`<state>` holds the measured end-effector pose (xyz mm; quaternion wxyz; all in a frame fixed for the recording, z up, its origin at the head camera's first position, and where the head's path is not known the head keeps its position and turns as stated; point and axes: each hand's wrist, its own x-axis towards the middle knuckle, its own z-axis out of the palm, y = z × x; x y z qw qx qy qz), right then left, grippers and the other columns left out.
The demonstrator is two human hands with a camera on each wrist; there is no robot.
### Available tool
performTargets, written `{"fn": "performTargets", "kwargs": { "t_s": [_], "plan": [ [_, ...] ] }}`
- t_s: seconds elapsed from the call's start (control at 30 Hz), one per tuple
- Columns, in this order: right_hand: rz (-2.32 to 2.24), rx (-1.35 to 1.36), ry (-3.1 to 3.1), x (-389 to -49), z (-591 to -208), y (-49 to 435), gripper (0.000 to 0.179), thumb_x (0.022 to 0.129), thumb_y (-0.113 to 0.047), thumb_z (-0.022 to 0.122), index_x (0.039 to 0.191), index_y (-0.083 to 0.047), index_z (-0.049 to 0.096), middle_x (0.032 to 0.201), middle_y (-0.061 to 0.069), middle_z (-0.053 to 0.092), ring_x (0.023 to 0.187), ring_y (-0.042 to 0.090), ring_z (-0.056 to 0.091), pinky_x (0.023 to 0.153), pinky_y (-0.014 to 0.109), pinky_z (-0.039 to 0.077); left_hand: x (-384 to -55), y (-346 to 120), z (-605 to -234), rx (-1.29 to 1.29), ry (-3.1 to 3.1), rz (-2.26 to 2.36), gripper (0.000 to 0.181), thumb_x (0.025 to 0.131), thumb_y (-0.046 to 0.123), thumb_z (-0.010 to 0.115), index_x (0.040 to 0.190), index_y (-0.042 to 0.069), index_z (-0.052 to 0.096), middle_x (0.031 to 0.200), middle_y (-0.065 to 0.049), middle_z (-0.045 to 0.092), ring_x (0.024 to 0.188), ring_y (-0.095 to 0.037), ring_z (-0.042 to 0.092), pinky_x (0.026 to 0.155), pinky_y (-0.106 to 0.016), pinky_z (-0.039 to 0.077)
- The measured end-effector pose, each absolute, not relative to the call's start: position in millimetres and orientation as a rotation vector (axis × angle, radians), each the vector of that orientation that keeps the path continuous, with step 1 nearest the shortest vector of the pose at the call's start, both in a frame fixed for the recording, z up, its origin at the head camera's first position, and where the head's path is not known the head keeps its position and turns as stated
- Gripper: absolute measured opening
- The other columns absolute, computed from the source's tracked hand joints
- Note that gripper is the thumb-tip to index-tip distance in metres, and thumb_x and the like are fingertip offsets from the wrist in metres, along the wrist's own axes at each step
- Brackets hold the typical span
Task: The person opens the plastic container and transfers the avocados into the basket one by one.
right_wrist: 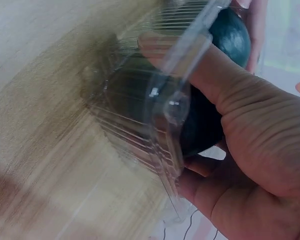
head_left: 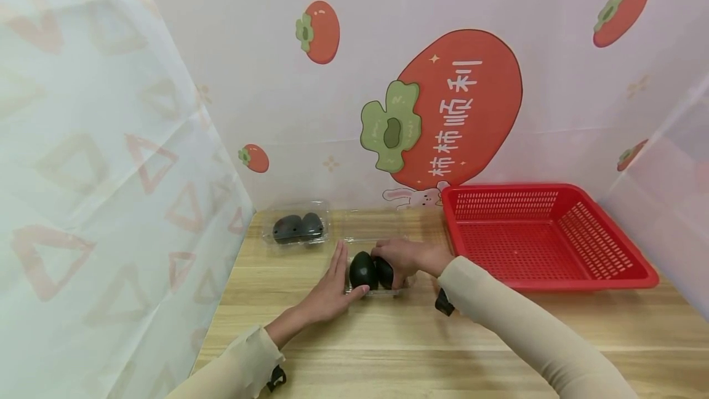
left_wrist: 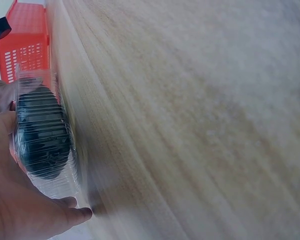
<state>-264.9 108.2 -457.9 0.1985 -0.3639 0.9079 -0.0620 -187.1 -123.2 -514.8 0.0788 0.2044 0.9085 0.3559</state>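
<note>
Two dark green avocados sit side by side in a clear plastic clamshell box, its lid folded back toward the wall. My right hand grips the right avocado, thumb and fingers around it inside the box; the right wrist view shows the thumb behind the clear wall. Beside it, the left avocado is untouched by that hand. My left hand rests against the box's left side with straight fingers, its thumb along the front edge.
A closed clear box with two dark avocados stands at the back left, by the wall. On the right is a red perforated plastic basket. Printed cloth walls border the wooden table on the left, back and right.
</note>
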Motion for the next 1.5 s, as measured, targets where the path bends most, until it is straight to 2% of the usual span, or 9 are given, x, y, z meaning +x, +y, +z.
{"fn": "performTargets", "kwargs": {
  "t_s": [0.17, 0.5, 0.73, 0.97, 1.23, 1.5],
  "plan": [
    [-0.093, -1.074, 2.553, -261.2, -457.6, 104.4, 0.075, 0.067, -0.026, 0.104, 0.131, -0.013, 0.067, 0.118, 0.001, 0.063, 0.104, 0.018, 0.059, 0.104, 0.040, 0.056, -187.1, -123.8, -514.6, 0.614, 2.718, 1.062, 0.106, 0.105, 0.054, 0.061, 0.169, 0.003, -0.005, 0.177, -0.016, -0.013, 0.162, -0.038, 0.010, 0.125, -0.058, 0.028],
    [-0.148, -1.123, 2.539, -265.9, -463.0, 110.6, 0.075, 0.067, -0.030, 0.104, 0.132, -0.013, 0.069, 0.117, 0.000, 0.062, 0.101, 0.015, 0.058, 0.101, 0.036, 0.056, -187.3, -123.9, -514.5, 0.624, 2.729, 1.049, 0.106, 0.104, 0.056, 0.060, 0.169, 0.002, -0.005, 0.177, -0.017, -0.013, 0.162, -0.037, 0.011, 0.125, -0.057, 0.028],
    [-0.235, -1.164, 2.518, -271.2, -466.8, 116.9, 0.076, 0.069, -0.031, 0.103, 0.135, -0.016, 0.068, 0.125, -0.002, 0.063, 0.108, 0.014, 0.059, 0.105, 0.037, 0.054, -187.4, -124.3, -512.5, 0.632, 2.730, 1.038, 0.107, 0.104, 0.059, 0.058, 0.169, 0.003, -0.006, 0.177, -0.016, -0.014, 0.162, -0.038, 0.010, 0.125, -0.058, 0.028],
    [-0.312, -1.196, 2.481, -273.1, -467.6, 122.3, 0.075, 0.071, -0.032, 0.101, 0.136, -0.015, 0.067, 0.129, -0.002, 0.064, 0.114, 0.014, 0.060, 0.107, 0.038, 0.054, -186.1, -122.8, -511.3, 0.639, 2.727, 1.030, 0.105, 0.105, 0.053, 0.061, 0.169, 0.001, -0.004, 0.177, -0.017, -0.013, 0.162, -0.037, 0.009, 0.126, -0.057, 0.026],
    [-0.403, -1.192, 2.463, -268.8, -456.1, 128.0, 0.073, 0.074, -0.027, 0.098, 0.137, -0.014, 0.065, 0.130, -0.001, 0.065, 0.114, 0.016, 0.060, 0.105, 0.040, 0.055, -183.6, -119.7, -509.0, 0.612, 2.757, 0.990, 0.105, 0.104, 0.057, 0.060, 0.169, 0.002, -0.002, 0.178, -0.015, -0.011, 0.161, -0.038, 0.017, 0.123, -0.058, 0.032],
    [-0.438, -1.262, 2.476, -268.4, -445.1, 134.8, 0.076, 0.075, -0.029, 0.099, 0.138, -0.007, 0.063, 0.135, 0.005, 0.062, 0.116, 0.021, 0.062, 0.104, 0.041, 0.055, -182.5, -118.6, -508.9, 0.589, 2.771, 0.979, 0.106, 0.104, 0.059, 0.059, 0.169, 0.002, -0.002, 0.178, -0.013, -0.011, 0.158, -0.041, 0.025, 0.119, -0.059, 0.037]
  ]
}}
